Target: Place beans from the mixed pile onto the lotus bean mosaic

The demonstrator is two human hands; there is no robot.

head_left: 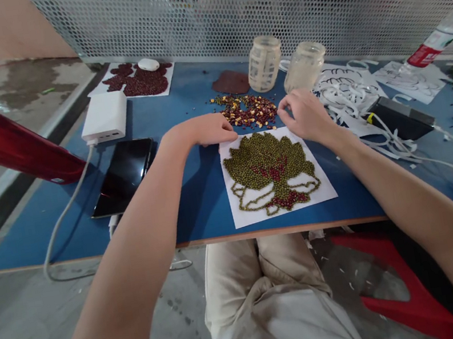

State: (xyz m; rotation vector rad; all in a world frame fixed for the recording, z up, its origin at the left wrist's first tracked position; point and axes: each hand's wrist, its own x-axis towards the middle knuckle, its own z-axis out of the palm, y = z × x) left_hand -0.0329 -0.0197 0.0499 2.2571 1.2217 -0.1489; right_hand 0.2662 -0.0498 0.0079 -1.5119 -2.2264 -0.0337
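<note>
On the table lies a white sheet (246,219) bearing a plant-shaped picture made of green mung beans (256,156) and dark red beans (290,200). Behind its top edge is a loose pile of mixed beans and yellow kernels (258,112). My left hand (215,129) rests at the sheet's upper left corner with its fingers curled under; what they hold, if anything, is hidden. At the right end of the pile, above the sheet's upper right corner, my right hand (303,115) is closed in a pinch. Anything between those fingertips is too small to make out.
Two clear jars (264,63) stand behind the pile, near a brown flat piece (230,82). At left are a phone (123,177), a white power bank (105,117) and a tall red can (9,142). Tangled white cables (347,97) and a bottle (439,38) occupy the right.
</note>
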